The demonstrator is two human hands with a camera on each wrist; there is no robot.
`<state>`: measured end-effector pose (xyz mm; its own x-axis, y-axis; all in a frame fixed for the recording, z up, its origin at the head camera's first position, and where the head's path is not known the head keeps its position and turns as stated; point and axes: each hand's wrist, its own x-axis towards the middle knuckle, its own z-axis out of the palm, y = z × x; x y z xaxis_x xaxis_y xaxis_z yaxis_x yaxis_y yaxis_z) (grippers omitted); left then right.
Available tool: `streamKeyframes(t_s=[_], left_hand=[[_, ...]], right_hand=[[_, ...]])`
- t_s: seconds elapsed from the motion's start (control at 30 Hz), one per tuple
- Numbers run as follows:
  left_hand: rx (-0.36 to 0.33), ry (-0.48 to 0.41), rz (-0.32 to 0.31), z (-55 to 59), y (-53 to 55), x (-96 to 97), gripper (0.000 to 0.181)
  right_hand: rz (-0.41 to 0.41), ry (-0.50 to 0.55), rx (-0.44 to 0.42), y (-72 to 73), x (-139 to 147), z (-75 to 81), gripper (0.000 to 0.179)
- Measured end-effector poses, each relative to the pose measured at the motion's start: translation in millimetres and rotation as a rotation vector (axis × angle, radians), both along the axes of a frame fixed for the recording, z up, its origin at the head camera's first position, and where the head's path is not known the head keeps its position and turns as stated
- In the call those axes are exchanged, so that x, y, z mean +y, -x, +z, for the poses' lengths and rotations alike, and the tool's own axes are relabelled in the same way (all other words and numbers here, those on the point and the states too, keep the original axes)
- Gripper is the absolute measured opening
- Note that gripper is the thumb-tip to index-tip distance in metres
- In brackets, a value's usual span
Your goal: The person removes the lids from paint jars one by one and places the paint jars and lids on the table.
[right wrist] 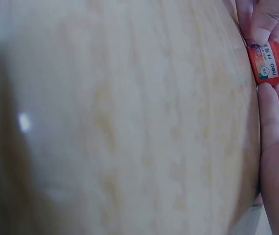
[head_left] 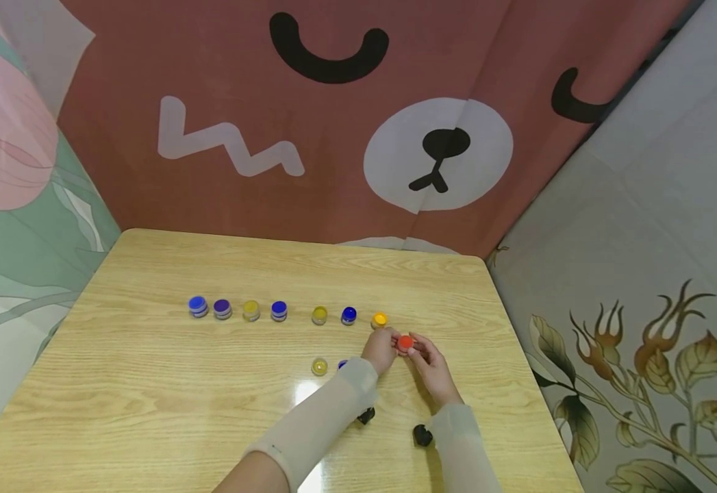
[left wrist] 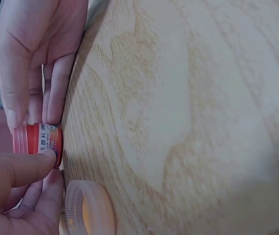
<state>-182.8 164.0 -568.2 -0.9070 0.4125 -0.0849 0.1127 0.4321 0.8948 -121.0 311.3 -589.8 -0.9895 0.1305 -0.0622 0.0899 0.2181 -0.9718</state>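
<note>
Pale yellow wood-grain counter [head_left: 167, 411]. Across its far part, a row of seven small round plastic pots [head_left: 279, 310]: blue, purple, yellow, orange. Both hands near the row's right end: left hand [head_left: 381, 350] gripping the body, right hand [head_left: 437, 375] pinching near the lid, of one labelled red cylindrical plastic pot [head_left: 405, 343], upright, just beside the orange one.

The head view looks forward and down from well above the left hand [head_left: 381, 349] and right hand [head_left: 435, 373]. Each wrist view, turned sideways, looks low across the table [head_left: 148, 383] from close by its own hand; both share the red jar [head_left: 405, 342] between the hands.
</note>
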Motion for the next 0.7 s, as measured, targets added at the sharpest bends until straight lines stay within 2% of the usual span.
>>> streamKeyframes(t_s=[0.2, 0.37, 0.47, 0.6, 0.67, 0.7], left_hand=[[0.014, 0.016, 0.002, -0.7, 0.6, -0.5, 0.028], [0.031, 0.025, 0.003, -0.4, 0.9, -2.7, 0.028], [0.059, 0.023, -0.003, 0.1, 0.2, -2.8, 0.029], [0.088, 0.028, -0.012, -0.1, -1.0, -1.7, 0.028], [0.091, 0.041, -0.012, -0.4, -1.5, -1.7, 0.027], [0.099, 0.054, -0.01, -0.6, -1.6, -2.0, 0.027]], right_hand=[[-0.014, 0.017, 0.012, 0.9, -1.2, -1.6, 0.033], [-0.003, 0.045, 0.011, 0.9, -2.9, -1.3, 0.038], [-0.013, 0.156, 0.028, 0.6, -4.7, -2.1, 0.042], [-0.088, 0.262, 0.053, 0.2, -6.1, -4.0, 0.04], [-0.121, 0.233, 0.06, -0.1, -6.7, -2.0, 0.037], [-0.137, 0.175, 0.06, -0.3, -6.9, -0.2, 0.036]])
